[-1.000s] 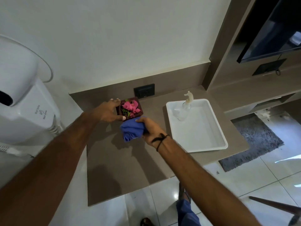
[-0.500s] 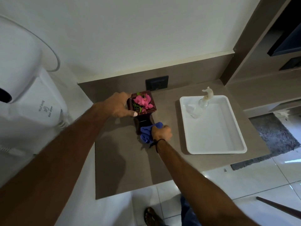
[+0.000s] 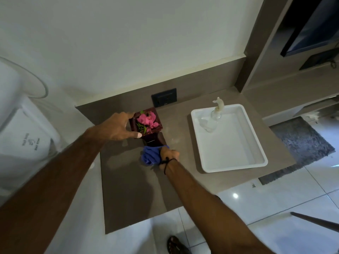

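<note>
Two hands busy: left hand (image 3: 116,127) clasps the vase (image 3: 146,125) with curled fingers (image 3: 127,115); right hand (image 3: 169,157), at its 6 o'clock, clutches a cloth (image 3: 149,157) on the tabletop (image 3: 128,191).

A: Pot (image 3: 153,137)?
B: Dark, glossy, square. Pink flowers (image 3: 146,119) on top. Roughly upright at the back of the counter (image 3: 128,189), left hand (image 3: 115,128) gripping its rim.
A: Cloth (image 3: 149,157)?
B: Blue, bunched up, gripped in the right hand (image 3: 168,155), touching the pot's lower front near the base.
</note>
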`<state>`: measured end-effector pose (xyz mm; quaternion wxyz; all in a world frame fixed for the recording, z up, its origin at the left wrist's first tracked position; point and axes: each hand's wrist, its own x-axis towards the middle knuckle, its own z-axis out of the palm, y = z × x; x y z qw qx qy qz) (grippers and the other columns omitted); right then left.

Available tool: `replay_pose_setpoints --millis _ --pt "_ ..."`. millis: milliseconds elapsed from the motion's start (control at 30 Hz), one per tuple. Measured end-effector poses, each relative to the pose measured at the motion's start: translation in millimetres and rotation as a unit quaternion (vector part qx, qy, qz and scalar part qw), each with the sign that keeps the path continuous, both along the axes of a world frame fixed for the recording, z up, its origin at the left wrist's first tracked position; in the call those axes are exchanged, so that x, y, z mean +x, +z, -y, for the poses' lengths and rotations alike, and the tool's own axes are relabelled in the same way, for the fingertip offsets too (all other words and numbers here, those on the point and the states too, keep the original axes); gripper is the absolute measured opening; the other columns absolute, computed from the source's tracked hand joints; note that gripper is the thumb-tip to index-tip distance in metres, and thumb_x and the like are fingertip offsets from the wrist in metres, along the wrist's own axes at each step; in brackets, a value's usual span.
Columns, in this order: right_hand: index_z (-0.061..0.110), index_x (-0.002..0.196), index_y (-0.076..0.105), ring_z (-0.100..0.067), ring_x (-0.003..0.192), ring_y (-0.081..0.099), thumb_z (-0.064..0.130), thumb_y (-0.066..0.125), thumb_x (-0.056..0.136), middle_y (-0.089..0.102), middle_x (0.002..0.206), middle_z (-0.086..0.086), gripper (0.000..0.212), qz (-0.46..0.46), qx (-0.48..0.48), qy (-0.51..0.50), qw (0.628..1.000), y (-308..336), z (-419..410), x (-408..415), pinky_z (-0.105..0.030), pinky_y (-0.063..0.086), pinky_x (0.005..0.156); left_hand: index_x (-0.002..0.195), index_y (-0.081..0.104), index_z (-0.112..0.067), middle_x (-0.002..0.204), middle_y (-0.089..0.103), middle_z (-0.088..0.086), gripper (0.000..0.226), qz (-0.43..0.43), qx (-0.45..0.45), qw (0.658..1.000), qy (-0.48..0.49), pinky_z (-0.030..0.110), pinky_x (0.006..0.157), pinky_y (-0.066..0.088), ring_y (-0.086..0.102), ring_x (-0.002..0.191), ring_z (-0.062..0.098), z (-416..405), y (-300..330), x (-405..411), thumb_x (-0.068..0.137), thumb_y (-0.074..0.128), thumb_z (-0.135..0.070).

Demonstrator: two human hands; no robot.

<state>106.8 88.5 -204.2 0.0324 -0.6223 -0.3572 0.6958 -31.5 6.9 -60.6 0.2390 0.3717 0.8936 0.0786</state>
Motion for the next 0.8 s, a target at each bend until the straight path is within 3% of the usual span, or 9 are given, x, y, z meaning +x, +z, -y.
replay_pose_setpoints --millis 133,233,467,500,567,600,667,733,800 --pt "-0.006 0.117 0.061 -0.036 0.105 0.067 0.021 0.068 0.085 0.066 0.119 -0.021 0.042 0.038 0.068 0.000 0.997 -6.9 -16.2 8.0 -0.037 0.057 0.086 0.138 0.040 -0.018 0.135 0.055 0.014 0.086 0.007 0.006 1.000 -0.001 0.033 0.091 0.037 0.052 0.121 0.032 0.0 4.7 1.8 0.066 0.079 -0.045" --pt "-0.006 0.117 0.063 -0.038 0.110 0.065 0.022 0.068 0.086 0.066 0.121 -0.022 0.042 0.068 0.118 0.056 0.989 -9.8 -9.0 5.5 -0.042 0.055 0.095 0.137 0.042 -0.017 0.133 0.056 0.014 0.085 0.012 0.013 1.000 -0.001 0.030 0.086 0.035 0.052 0.120 0.032 0.3 3.6 0.8 0.066 0.079 -0.045" --pt "-0.006 0.124 0.059 -0.035 0.119 0.063 0.020 0.063 0.092 0.064 0.127 -0.021 0.042 0.053 0.141 0.188 0.971 7.0 -29.7 1.4 -0.035 0.052 0.094 0.139 0.040 -0.015 0.136 0.053 0.017 0.086 -0.003 0.000 1.000 0.007 0.039 0.093 0.041 0.051 0.121 0.034 1.8 5.0 2.4 0.068 0.078 -0.045" --pt "-0.005 0.115 0.062 -0.033 0.115 0.064 0.018 0.064 0.090 0.065 0.121 -0.021 0.034 0.044 0.160 0.210 0.963 9.6 -32.5 0.4 -0.036 0.052 0.094 0.139 0.040 -0.015 0.136 0.053 0.017 0.086 -0.002 -0.004 1.000 0.005 0.039 0.094 0.041 0.051 0.121 0.034 1.1 5.8 3.4 0.068 0.078 -0.044" --pt "0.006 0.080 0.060 -0.027 0.093 0.064 0.015 0.066 0.086 0.063 0.094 -0.015 0.013 0.014 0.203 0.238 0.950 21.5 -35.6 -2.3 -0.037 0.055 0.085 0.139 0.039 -0.014 0.136 0.053 0.017 0.086 0.004 -0.007 1.000 0.002 0.039 0.094 0.041 0.051 0.121 0.033 0.2 7.9 4.0 0.069 0.077 -0.044" --pt "0.011 0.069 0.053 -0.022 0.080 0.062 0.015 0.067 0.084 0.060 0.083 -0.011 0.022 -0.006 0.215 0.236 0.948 27.0 -36.1 -4.8 -0.036 0.056 0.075 0.139 0.039 -0.014 0.135 0.054 0.016 0.086 0.007 -0.007 1.000 0.002 0.038 0.093 0.042 0.051 0.120 0.033 0.1 8.3 3.7 0.069 0.077 -0.044" --pt "0.009 0.066 0.053 -0.017 0.064 0.060 0.015 0.070 0.081 0.058 0.074 -0.006 0.022 -0.065 0.193 0.182 0.962 38.6 -34.7 -7.0 -0.031 0.053 0.059 0.138 0.040 -0.015 0.133 0.056 0.016 0.085 0.008 -0.004 1.000 0.002 0.034 0.089 0.041 0.053 0.118 0.032 0.5 8.8 3.1 0.068 0.077 -0.046" --pt "0.001 0.078 0.064 -0.021 0.067 0.068 0.014 0.073 0.077 0.064 0.076 -0.009 0.015 -0.135 0.126 0.107 0.977 42.4 -32.6 -7.1 -0.031 0.057 0.058 0.137 0.042 -0.016 0.129 0.058 0.014 0.084 0.005 0.001 1.000 -0.003 0.031 0.085 0.040 0.055 0.115 0.030 1.2 8.6 2.5 0.067 0.077 -0.047" --pt "0.005 0.082 0.061 -0.022 0.065 0.067 0.010 0.074 0.078 0.065 0.077 -0.010 0.015 -0.169 0.068 0.057 0.982 41.0 -25.7 -6.1 -0.029 0.059 0.057 0.135 0.045 -0.018 0.127 0.061 0.013 0.080 0.013 0.014 1.000 -0.005 0.028 0.083 0.039 0.056 0.113 0.028 2.6 7.1 1.7 0.067 0.077 -0.047"
